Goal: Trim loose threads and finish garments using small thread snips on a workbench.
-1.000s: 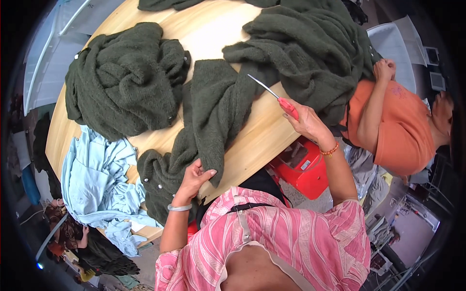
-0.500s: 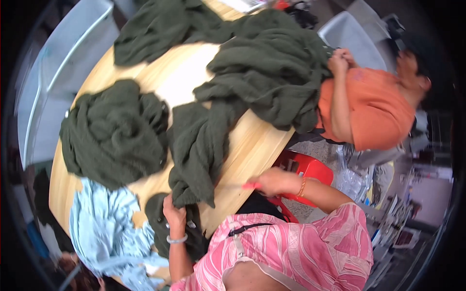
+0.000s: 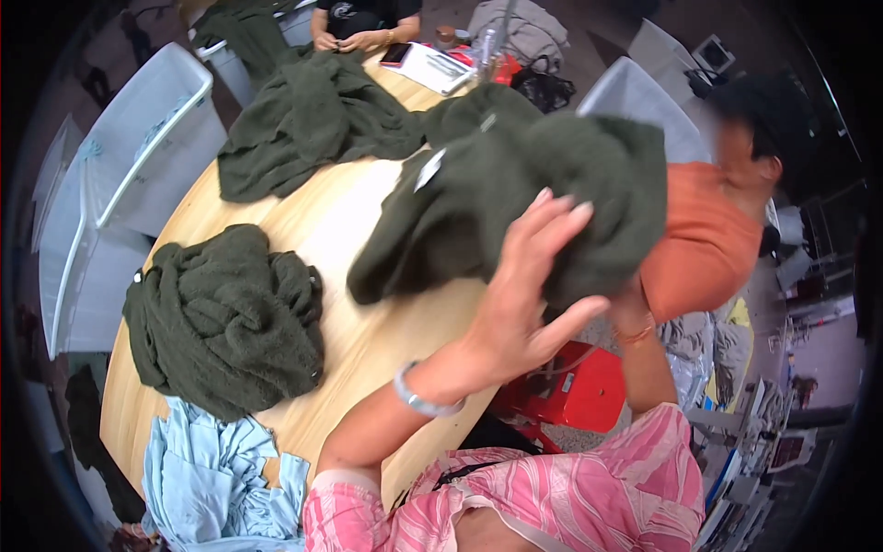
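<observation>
My left hand (image 3: pixel 529 299), with a pale bangle on its wrist, is raised in front of a dark green knit garment (image 3: pixel 589 193). Its fingers are spread and the palm holds nothing. The garment is lifted over the right part of the table, blurred, with a white label (image 3: pixel 430 170) showing. My right hand (image 3: pixel 631 302) reaches up at the garment's lower right edge, a thin gold bracelet below it; the garment hides its fingers. A bundled dark green garment (image 3: pixel 230 322) lies on the table's left side, above crumpled light blue cloth (image 3: pixel 207 469).
A co-worker in an orange top (image 3: pixel 704 239) is at the right, partly behind the lifted garment. Another person's hands (image 3: pixel 354 41) are at the far edge, by more green cloth (image 3: pixel 313 124). White bins (image 3: pixel 138 138) stand left; a red stool (image 3: pixel 570 386) is beside me.
The green garment by my left hand has been lifted away to the upper right. My left hand has risen and opened; my right hand has moved up and right. The view has shifted.
</observation>
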Motion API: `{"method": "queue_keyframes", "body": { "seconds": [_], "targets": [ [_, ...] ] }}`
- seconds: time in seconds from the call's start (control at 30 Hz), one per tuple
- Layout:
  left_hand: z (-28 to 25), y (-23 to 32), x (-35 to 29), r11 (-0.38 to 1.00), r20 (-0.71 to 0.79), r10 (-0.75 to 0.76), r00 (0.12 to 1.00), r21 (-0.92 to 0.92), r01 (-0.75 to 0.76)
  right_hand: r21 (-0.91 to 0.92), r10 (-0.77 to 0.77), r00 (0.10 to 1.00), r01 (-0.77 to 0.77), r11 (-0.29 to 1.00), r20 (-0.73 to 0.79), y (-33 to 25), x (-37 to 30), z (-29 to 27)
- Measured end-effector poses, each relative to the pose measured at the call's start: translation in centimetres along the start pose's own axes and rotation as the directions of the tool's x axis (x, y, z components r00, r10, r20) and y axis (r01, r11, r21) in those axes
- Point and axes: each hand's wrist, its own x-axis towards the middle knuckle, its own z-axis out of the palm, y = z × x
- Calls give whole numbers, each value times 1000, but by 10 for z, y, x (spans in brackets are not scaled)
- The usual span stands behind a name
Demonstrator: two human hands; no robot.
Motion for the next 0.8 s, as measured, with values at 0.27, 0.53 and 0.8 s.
{"method": "queue_keyframes", "body": {
  "seconds": [0.27,0.53,0.8],
  "targets": [
    [-54,-89,-79,779,-75,-290,954,561,281,143,-256,590,-545,-826,766,-54,95,78],
    [-269,-92,-248,-168,-739,-213,639,672,722,116,-115,577,-348,-930,809,-74,87,-14],
    [-196,-104,-339,164,-552,-457,698,718,676,409,115,851,-124,-904,513,38,48,-107]
  ]
}}
